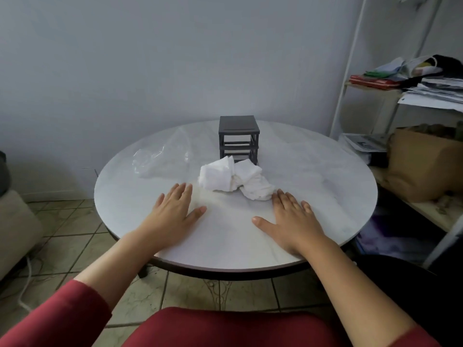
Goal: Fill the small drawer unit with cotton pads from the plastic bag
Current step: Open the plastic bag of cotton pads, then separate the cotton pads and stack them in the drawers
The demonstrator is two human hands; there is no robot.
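A small dark grey drawer unit (238, 139) stands upright near the far middle of the round white table (325, 186). Directly in front of it lies a loose pile of white cotton pads (234, 178). A clear plastic bag (160, 159) lies flat to the left of the unit. My left hand (175, 211) rests palm down on the table, fingers straight, just left of the pile. My right hand (292, 219) lies flat too, its fingertips close to the pile's right end. Neither hand holds anything.
A white shelf rack (350, 71) with stacked papers and clothes stands at the right, with a brown paper bag (421, 166) on a lower shelf. A beige seat (15, 229) sits at the left. The tiled floor (75, 246) shows beyond the table's near edge.
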